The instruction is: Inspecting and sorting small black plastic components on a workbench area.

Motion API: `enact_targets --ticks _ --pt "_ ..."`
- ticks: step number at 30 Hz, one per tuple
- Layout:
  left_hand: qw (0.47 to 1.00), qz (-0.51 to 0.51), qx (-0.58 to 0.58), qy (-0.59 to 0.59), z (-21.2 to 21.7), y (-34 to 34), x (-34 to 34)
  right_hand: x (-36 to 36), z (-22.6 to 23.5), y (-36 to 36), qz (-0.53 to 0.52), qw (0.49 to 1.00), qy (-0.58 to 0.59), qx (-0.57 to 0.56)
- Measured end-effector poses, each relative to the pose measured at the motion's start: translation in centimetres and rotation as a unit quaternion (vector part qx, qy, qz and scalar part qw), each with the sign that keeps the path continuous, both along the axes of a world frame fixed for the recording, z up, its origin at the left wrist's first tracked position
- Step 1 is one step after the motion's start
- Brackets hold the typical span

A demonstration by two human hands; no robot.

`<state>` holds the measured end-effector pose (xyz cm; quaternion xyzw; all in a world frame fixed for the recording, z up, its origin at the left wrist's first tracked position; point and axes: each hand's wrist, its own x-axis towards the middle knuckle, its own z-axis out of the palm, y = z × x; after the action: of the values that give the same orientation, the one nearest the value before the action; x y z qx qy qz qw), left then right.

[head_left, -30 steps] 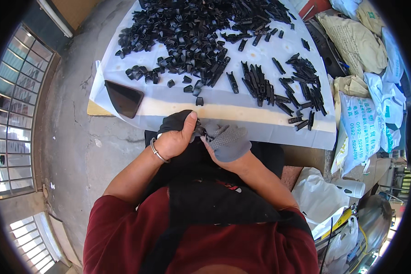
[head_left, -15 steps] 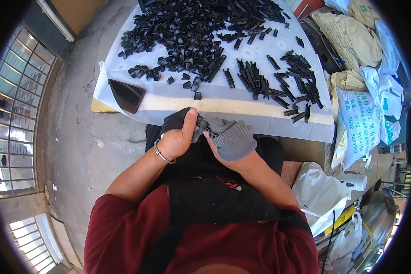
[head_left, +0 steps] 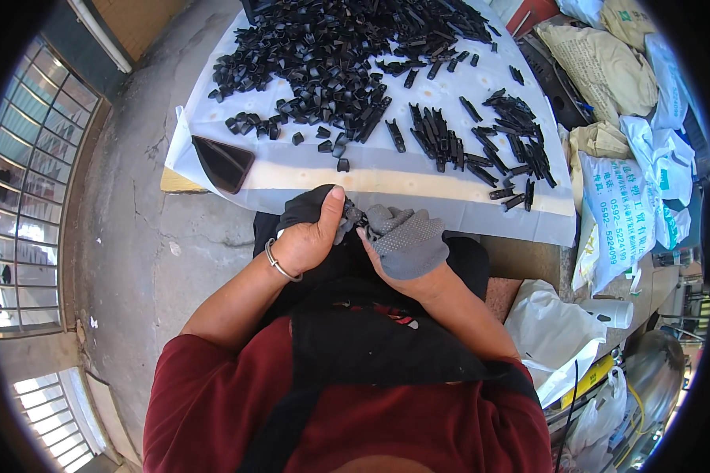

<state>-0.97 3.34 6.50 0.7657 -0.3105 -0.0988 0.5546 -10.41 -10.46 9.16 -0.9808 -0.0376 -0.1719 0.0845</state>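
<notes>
Close in front of my body, just off the table's near edge, my two hands meet fingertip to fingertip. My left hand (head_left: 312,225), in a dark glove that leaves the thumb bare, is closed with its thumb raised. Curled fingers in a grey dotted glove close my right hand (head_left: 406,243), whose thumb is bare too. Between them they grip a small black plastic part (head_left: 357,218), mostly covered by the fingers. Nearest to the hands on the table lies a loose black clip piece (head_left: 343,165).
A big heap of black clip pieces (head_left: 315,71) covers the far part of the white-sheeted table (head_left: 292,180). Long narrow black parts (head_left: 438,138) lie in groups at the right. A dark phone (head_left: 227,164) rests at the left edge. Printed sacks (head_left: 619,217) stand to the right.
My hands keep hold of the small black part. The right hand has shifted slightly rightward and its fingers are turned a little; the view has moved slightly.
</notes>
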Motion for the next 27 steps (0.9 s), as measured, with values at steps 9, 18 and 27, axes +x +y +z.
enact_targets --ticks 9,18,27 --pt "0.994 -0.034 0.060 -0.085 0.9 -0.3 -0.4 0.7 -1.7 -0.7 0.083 0.996 -0.023 0.039" --pt "0.958 -0.107 0.225 -0.139 0.6 0.2 1.4 1.3 -1.4 -2.2 0.096 0.985 0.106 0.102" --pt "0.920 0.040 0.217 -0.323 -2.4 -2.6 5.8 9.3 -1.9 -8.0 -0.076 0.990 0.051 -0.111"
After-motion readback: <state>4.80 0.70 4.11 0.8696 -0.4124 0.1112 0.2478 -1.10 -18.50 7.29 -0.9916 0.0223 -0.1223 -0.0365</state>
